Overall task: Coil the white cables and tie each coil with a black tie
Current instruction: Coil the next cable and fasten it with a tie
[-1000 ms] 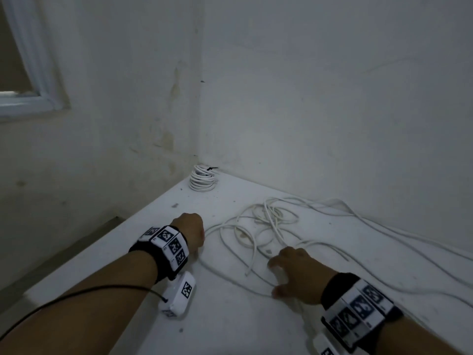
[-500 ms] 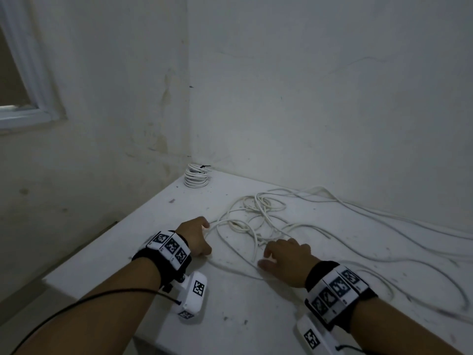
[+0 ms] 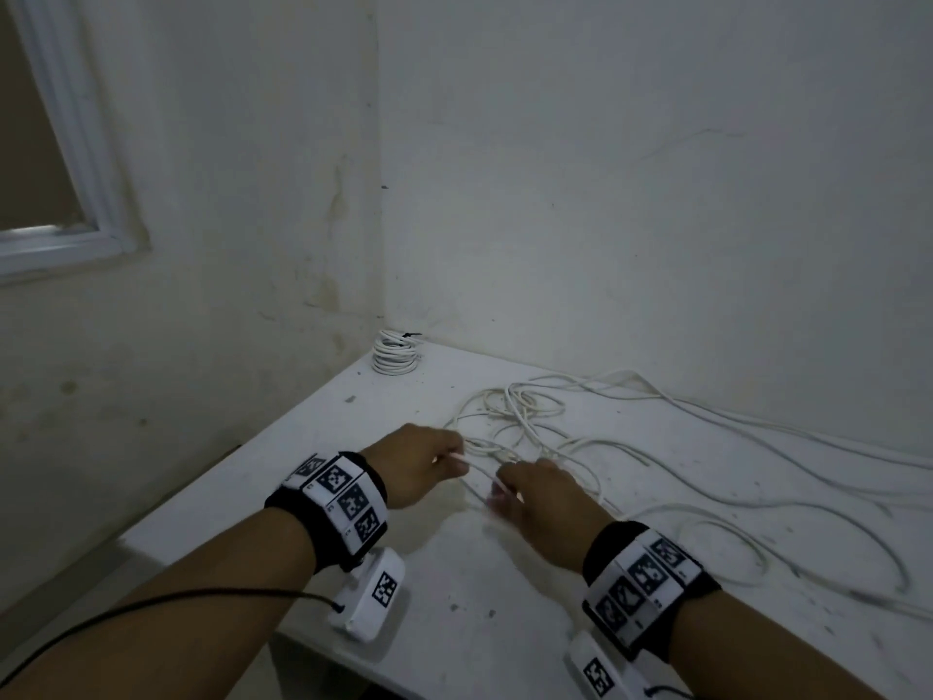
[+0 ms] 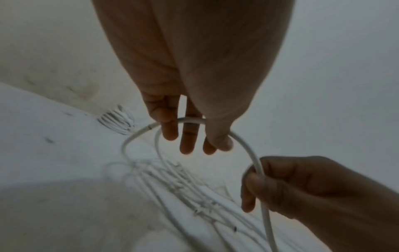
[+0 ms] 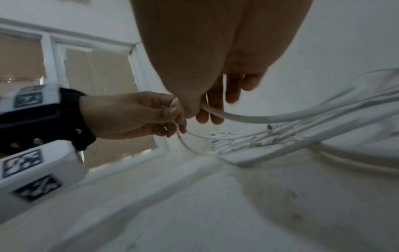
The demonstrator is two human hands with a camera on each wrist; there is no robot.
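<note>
A long loose white cable [image 3: 525, 411] sprawls in loops over the white table [image 3: 454, 573]. My left hand [image 3: 447, 454] pinches a stretch of it near its end, seen in the left wrist view as the cable [image 4: 248, 148] arching between thumb and fingers [image 4: 187, 136]. My right hand [image 3: 507, 490] grips the same cable a short way along, just right of the left hand; the right wrist view shows the cable [image 5: 259, 117] leaving its fingers [image 5: 213, 109]. A finished white coil [image 3: 395, 353] with a black tie stands in the table's far corner.
Walls close the table in at the back and along the far right. The table's left edge [image 3: 242, 452] drops to the floor. A window frame [image 3: 75, 159] is set in the left wall. Cable loops trail off to the right [image 3: 757, 527].
Both hands have lifted off the table and come together. Each now holds the cable, where before they lay apart on the table by its loops.
</note>
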